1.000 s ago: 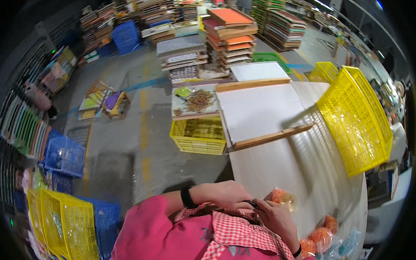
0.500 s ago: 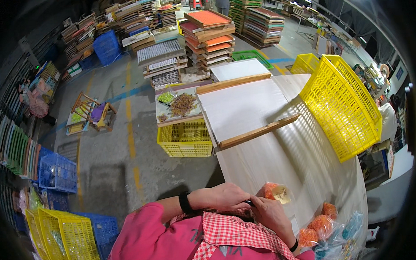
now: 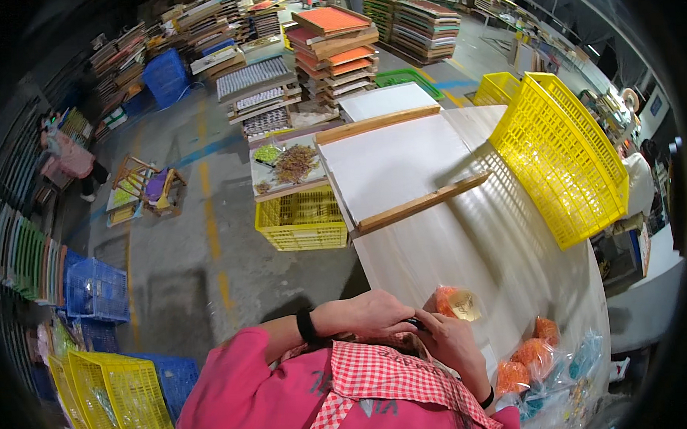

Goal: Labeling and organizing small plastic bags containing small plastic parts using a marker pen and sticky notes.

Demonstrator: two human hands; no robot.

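Note:
My left hand (image 3: 370, 313), with a black band on the wrist, reaches in close to my chest. It meets my right hand (image 3: 448, 339) in front of the red checked apron (image 3: 391, 375). Both hands are closed, and a small dark object (image 3: 416, 323) pokes out where their fingertips come together. Its kind is too small and too covered to make out. Just beyond my right hand, a clear bag of orange pieces (image 3: 454, 301) with a pale label lies on the table (image 3: 406, 267).
A wood-edged white tray (image 3: 395, 167) lies further off, left of a tilted yellow crate (image 3: 565, 165). More orange bags (image 3: 534, 353) and blue ones (image 3: 587, 353) sit at the near right. Left of the table, a tray of dried plant bits (image 3: 295, 165) rests on a yellow crate (image 3: 302, 227).
The view has shifted slightly, so the table and crates sit a little higher in it. The dark object shows a bit more between my hands. A person at far left has moved to the right.

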